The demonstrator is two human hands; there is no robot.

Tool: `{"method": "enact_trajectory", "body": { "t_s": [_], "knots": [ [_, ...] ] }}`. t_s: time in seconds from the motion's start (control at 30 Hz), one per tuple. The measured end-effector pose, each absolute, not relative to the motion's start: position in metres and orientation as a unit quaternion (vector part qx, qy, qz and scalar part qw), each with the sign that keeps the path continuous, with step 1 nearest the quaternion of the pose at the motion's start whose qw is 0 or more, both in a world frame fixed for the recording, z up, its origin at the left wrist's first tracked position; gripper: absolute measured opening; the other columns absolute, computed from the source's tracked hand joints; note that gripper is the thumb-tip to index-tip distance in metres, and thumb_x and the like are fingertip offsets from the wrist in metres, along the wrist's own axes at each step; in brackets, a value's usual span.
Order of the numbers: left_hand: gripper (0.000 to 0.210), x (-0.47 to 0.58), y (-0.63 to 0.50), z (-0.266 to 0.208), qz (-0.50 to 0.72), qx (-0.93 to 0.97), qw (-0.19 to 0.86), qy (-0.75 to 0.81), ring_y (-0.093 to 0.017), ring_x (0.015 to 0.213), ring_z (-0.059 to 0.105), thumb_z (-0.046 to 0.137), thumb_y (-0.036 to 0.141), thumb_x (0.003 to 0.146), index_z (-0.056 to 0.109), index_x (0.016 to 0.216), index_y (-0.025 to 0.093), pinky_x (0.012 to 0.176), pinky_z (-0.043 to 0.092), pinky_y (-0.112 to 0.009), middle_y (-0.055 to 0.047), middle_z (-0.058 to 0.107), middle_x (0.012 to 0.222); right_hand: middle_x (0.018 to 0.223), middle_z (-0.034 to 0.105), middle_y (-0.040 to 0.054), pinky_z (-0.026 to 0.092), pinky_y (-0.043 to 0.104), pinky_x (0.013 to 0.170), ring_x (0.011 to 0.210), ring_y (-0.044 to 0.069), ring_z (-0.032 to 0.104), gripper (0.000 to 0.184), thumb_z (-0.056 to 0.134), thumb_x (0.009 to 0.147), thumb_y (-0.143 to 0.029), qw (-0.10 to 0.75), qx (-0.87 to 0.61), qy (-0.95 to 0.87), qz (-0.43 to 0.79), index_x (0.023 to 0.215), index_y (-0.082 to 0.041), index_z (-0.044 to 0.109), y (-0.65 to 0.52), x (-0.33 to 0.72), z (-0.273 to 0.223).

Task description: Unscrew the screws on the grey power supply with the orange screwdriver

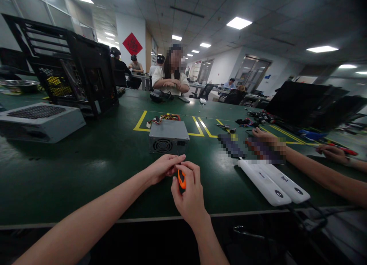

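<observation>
In the head view, my right hand [189, 192] is closed around an orange-and-black handle [181, 179], which looks like a screwdriver's. My left hand [164, 168] meets it from the left, fingers pinched together near the tool's front end. Whatever lies between those left fingers is hidden or too small to name. Just beyond both hands, a grey computer power supply [169, 136] sits on the green table [114, 169], its fan grille and socket facing me. Its bundled coloured cables [166, 119] lie behind the box.
At left are a second power supply [43, 121] and a black computer case [77, 70]. Two white devices [266, 185] lie right of my hands. A co-worker's arm [309, 164] reaches in from the right, near dark monitors [304, 104]. A person [172, 76] sits opposite.
</observation>
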State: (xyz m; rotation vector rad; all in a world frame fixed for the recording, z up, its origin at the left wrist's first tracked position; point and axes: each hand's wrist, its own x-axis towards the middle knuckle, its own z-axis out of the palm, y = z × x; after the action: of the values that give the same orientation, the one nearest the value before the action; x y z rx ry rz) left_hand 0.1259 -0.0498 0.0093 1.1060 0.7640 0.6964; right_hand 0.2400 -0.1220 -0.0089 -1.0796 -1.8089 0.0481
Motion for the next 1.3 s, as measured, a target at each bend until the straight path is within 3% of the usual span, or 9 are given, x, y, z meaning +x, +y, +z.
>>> {"method": "enact_trajectory", "body": {
  "t_s": [0.23,0.43,0.67,0.83,1.07,1.3],
  "knots": [
    [0.037,0.1261,-0.0496,0.0116,0.325,0.504,0.732,0.322,-0.002,0.036,0.024,0.057,0.050,0.072,0.054,0.069,0.013,0.041,0.010,-0.021,0.006,0.041,0.043,0.104,0.046,0.0103,0.053,0.037,0.076,0.096,0.019,0.055,0.028,0.040,0.085,-0.016,0.522,-0.460,-0.719,0.013,0.113,-0.019,0.041,-0.1205,0.2429,-0.0111],
    [0.045,0.1260,-0.0506,0.0105,0.320,0.500,0.719,0.362,-0.002,0.038,0.026,0.060,0.055,0.067,0.044,0.056,0.014,0.041,0.012,-0.020,0.007,0.036,0.042,0.110,0.043,0.0108,0.051,0.037,0.080,0.101,0.019,0.053,0.028,0.046,0.082,-0.017,0.496,-0.442,-0.747,0.019,0.110,-0.019,0.043,-0.1214,0.2406,-0.0095],
    [0.036,0.1258,-0.0505,0.0123,0.310,0.499,0.746,0.313,-0.002,0.038,0.025,0.059,0.048,0.070,0.055,0.076,0.014,0.041,0.010,-0.020,0.006,0.042,0.046,0.106,0.046,0.0106,0.052,0.038,0.079,0.101,0.020,0.053,0.026,0.041,0.085,-0.016,0.517,-0.454,-0.726,-0.001,0.110,-0.020,0.043,-0.1205,0.2419,-0.0103],
    [0.041,0.1260,-0.0504,0.0097,0.306,0.505,0.728,0.350,-0.002,0.038,0.026,0.061,0.053,0.067,0.046,0.061,0.015,0.041,0.011,-0.020,0.008,0.037,0.043,0.108,0.045,0.0110,0.053,0.039,0.076,0.096,0.020,0.055,0.027,0.046,0.082,-0.019,0.498,-0.454,-0.739,0.003,0.109,-0.020,0.044,-0.1215,0.2409,-0.0097],
    [0.035,0.1255,-0.0503,0.0114,0.313,0.485,0.755,0.310,-0.002,0.037,0.025,0.061,0.047,0.070,0.055,0.074,0.013,0.040,0.009,-0.019,0.007,0.040,0.046,0.103,0.046,0.0094,0.052,0.037,0.076,0.097,0.019,0.054,0.025,0.042,0.085,-0.016,0.523,-0.462,-0.716,0.001,0.110,-0.020,0.043,-0.1204,0.2415,-0.0115],
    [0.038,0.1256,-0.0512,0.0109,0.313,0.488,0.747,0.325,-0.001,0.035,0.025,0.060,0.048,0.071,0.047,0.061,0.014,0.039,0.009,-0.020,0.008,0.036,0.040,0.112,0.041,0.0121,0.052,0.038,0.076,0.101,0.021,0.051,0.030,0.044,0.083,-0.015,0.500,-0.446,-0.743,0.004,0.112,-0.019,0.040,-0.1204,0.2403,-0.0106]
  ]
}}
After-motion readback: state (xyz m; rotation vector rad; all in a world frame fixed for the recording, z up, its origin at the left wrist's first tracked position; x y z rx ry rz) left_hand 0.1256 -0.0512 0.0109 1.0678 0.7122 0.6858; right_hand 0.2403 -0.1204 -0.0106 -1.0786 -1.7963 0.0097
